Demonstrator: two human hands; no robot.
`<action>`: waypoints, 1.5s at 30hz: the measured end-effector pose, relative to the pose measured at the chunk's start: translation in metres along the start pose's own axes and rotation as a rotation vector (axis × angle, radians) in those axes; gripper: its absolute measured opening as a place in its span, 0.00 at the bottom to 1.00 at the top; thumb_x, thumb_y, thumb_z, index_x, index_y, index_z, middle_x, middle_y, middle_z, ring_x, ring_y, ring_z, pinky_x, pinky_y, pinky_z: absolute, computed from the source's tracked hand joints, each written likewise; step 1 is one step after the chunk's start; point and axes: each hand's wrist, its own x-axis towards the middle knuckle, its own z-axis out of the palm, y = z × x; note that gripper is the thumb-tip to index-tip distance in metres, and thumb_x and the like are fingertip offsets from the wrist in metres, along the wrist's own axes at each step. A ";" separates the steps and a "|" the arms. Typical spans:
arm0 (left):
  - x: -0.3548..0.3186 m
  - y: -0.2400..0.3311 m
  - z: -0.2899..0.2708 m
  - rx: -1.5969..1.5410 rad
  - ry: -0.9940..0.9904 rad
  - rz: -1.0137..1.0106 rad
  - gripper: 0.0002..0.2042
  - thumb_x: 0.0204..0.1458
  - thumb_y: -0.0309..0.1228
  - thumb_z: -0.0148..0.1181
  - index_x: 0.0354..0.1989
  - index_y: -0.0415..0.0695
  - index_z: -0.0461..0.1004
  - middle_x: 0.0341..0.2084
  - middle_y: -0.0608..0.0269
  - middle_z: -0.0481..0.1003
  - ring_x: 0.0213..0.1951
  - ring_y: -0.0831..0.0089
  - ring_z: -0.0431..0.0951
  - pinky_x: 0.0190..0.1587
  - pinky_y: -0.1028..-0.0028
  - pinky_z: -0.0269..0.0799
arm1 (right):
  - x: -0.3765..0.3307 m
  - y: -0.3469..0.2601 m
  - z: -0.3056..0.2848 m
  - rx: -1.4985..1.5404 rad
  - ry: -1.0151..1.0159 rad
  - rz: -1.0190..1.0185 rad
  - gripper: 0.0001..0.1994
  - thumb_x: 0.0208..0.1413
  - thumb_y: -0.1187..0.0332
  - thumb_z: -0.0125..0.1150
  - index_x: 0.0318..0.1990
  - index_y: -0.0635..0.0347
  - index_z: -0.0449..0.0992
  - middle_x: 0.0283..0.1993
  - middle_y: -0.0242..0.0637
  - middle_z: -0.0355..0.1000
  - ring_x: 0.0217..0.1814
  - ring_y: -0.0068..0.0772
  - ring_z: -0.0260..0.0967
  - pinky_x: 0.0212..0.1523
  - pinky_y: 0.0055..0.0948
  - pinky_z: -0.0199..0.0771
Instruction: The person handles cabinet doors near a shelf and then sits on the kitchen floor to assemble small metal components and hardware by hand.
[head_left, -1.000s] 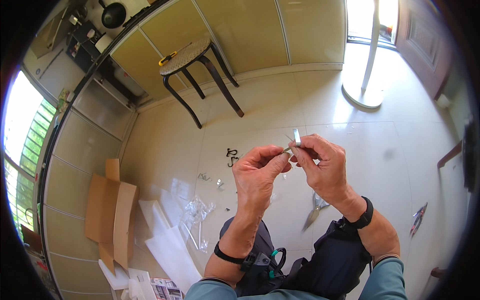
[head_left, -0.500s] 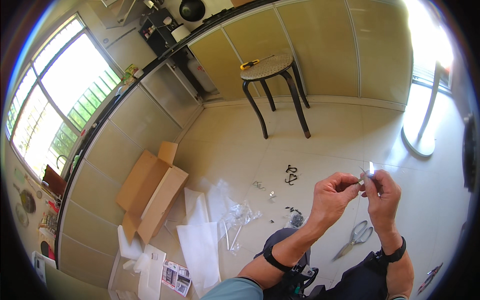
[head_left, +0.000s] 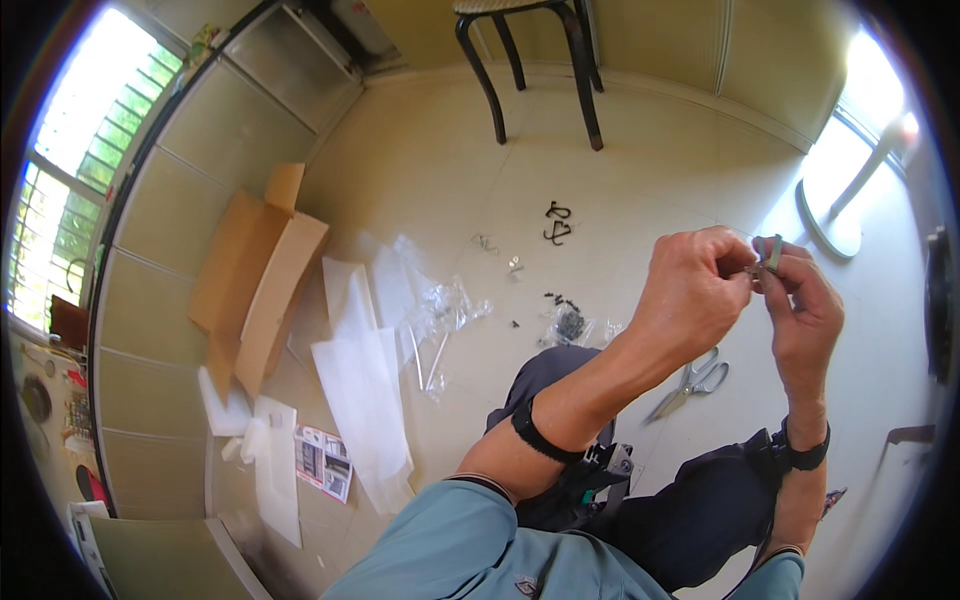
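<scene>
Both hands are raised close together over the floor at the right, fingertips almost touching. My right hand [head_left: 805,305] pinches a small flat metal strip [head_left: 774,255] between thumb and fingers. Against its lower end press the closed fingertips of my left hand [head_left: 700,285]; whatever they hold is too small and too covered to name. On the floor below the hands lie grey-handled scissors [head_left: 690,387]. Black metal hooks [head_left: 557,224] lie farther off, left of the hands. A clear plastic bag of small dark screws [head_left: 570,324] rests by my knee.
An open cardboard box [head_left: 262,290] leans by the cabinets at left. White foam sheets [head_left: 365,400], crumpled clear plastic [head_left: 447,305] and a printed leaflet [head_left: 322,463] lie nearby. A black-legged stool [head_left: 575,70] stands at the back. A round-based stand [head_left: 830,220] is at far right.
The view has tipped downward, so the floor things sit higher in the picture. Both hands remain together; the metal strip has turned and no longer gleams white.
</scene>
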 end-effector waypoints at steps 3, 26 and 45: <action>0.001 -0.005 -0.002 -0.113 -0.052 0.007 0.04 0.44 0.20 0.59 0.29 0.33 0.78 0.20 0.61 0.76 0.25 0.81 0.74 0.28 0.79 0.70 | 0.000 -0.004 0.001 -0.231 -0.005 -0.144 0.08 0.51 0.85 0.59 0.39 0.70 0.75 0.40 0.42 0.77 0.37 0.29 0.74 0.38 0.23 0.74; 0.032 -0.066 -0.162 0.038 -0.172 -0.177 0.12 0.53 0.26 0.60 0.46 0.37 0.76 0.33 0.59 0.80 0.31 0.75 0.79 0.35 0.77 0.77 | 0.015 -0.001 0.018 -0.359 -0.179 -0.070 0.10 0.61 0.78 0.53 0.48 0.65 0.76 0.49 0.47 0.74 0.44 0.34 0.77 0.40 0.26 0.82; -0.011 -0.373 -0.281 1.044 0.173 -0.466 0.07 0.42 0.32 0.60 0.28 0.46 0.81 0.33 0.54 0.78 0.39 0.54 0.78 0.42 0.60 0.74 | -0.050 0.028 0.015 -0.274 0.059 0.554 0.06 0.59 0.75 0.56 0.41 0.68 0.76 0.45 0.44 0.73 0.35 0.25 0.72 0.32 0.21 0.76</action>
